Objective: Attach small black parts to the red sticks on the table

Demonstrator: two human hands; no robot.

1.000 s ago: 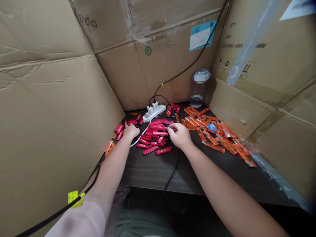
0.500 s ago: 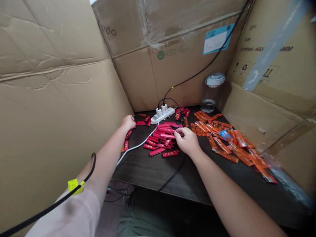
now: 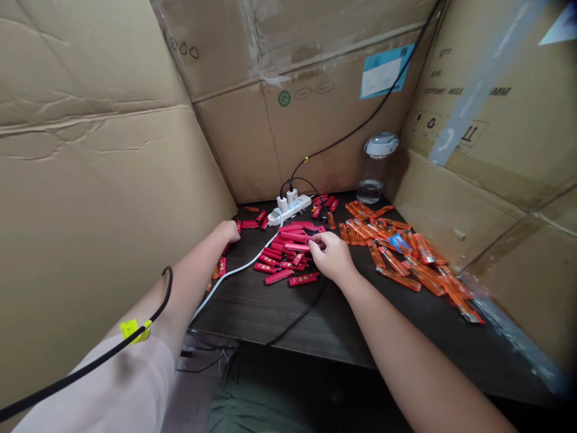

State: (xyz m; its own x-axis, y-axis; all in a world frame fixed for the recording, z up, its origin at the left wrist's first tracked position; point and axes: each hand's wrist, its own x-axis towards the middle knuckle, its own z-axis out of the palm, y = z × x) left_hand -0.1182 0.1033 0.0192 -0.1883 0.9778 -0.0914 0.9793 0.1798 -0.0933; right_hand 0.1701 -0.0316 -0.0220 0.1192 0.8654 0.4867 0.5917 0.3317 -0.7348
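1. Reaching in from the bottom of the view, two bare arms cross a dark surface (image 3: pixel 252 316), and only these two hands show.
2. The right hand (image 3: pixel 332 258) is at the right edge of a pile of red lighters (image 3: pixel 282 255), thumb and fingers closed together. Its fingertips (image 3: pixel 314 242) appear to pinch one red lighter (image 3: pixel 297 246), though the crowded view makes this hard to be sure of.
3. The left hand (image 3: pixel 229 231) is curled at the left edge of the pile, its fingers hidden, so whether it grips anything cannot be told.
4. The red lighters number several dozen, too overlapped to count exactly. Most lie in one loose pile mid-surface, with strays towards the back and left.
5. Several dozen orange lighters (image 3: pixel 396 255) are spread to the right, just beside the red ones, with one blue-labelled item (image 3: pixel 400 243) among them.
6. One white power strip (image 3: pixel 289 209) lies behind the pile, holding two white plugs (image 3: pixel 287 198). A white cable (image 3: pixel 234 273) runs from it past the left hand towards the front edge.
7. One clear bottle (image 3: pixel 372 168) with a white lid stands in the back right corner, holding some water, and cardboard walls (image 3: pixel 90 180) enclose the surface.
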